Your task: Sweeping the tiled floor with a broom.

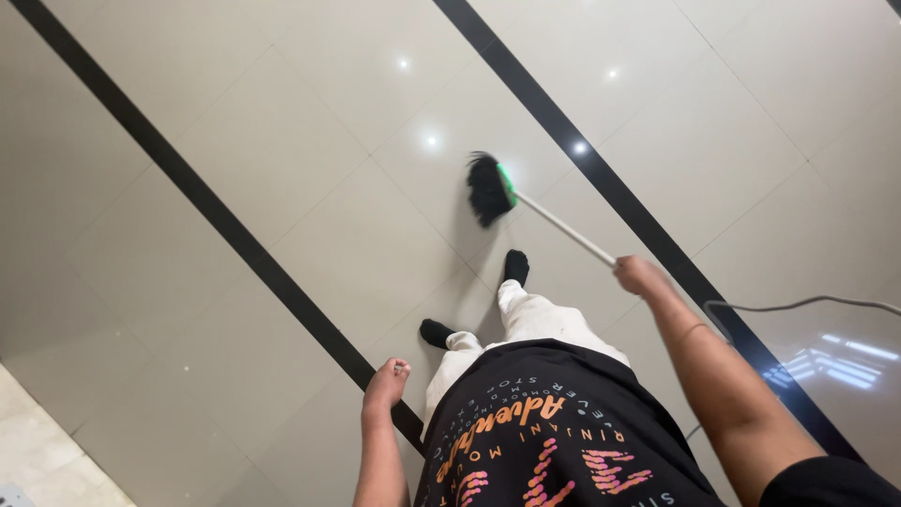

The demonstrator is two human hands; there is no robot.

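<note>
The right hand (638, 274) has its fingers closed around the broom (490, 188) handle's end, reaching bristles across the floor (282, 150). The left hand (387, 380) hangs loosely curled, empty, for balance.

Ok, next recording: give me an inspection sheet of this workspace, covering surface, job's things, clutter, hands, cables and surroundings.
Surface: glossy beige tiled floor with black inlaid stripes, reflecting ceiling lights.
Job's things: broom with black bristles, green head and white handle, bristles on the floor ahead of the feet.
Clutter: nothing seen.
Hands: right hand closed around the handle's end; left hand empty, hanging loosely by the side.
Cables: thin grey cable running along the floor at right.
Surroundings: lighter marbled floor strip at bottom left.
</note>
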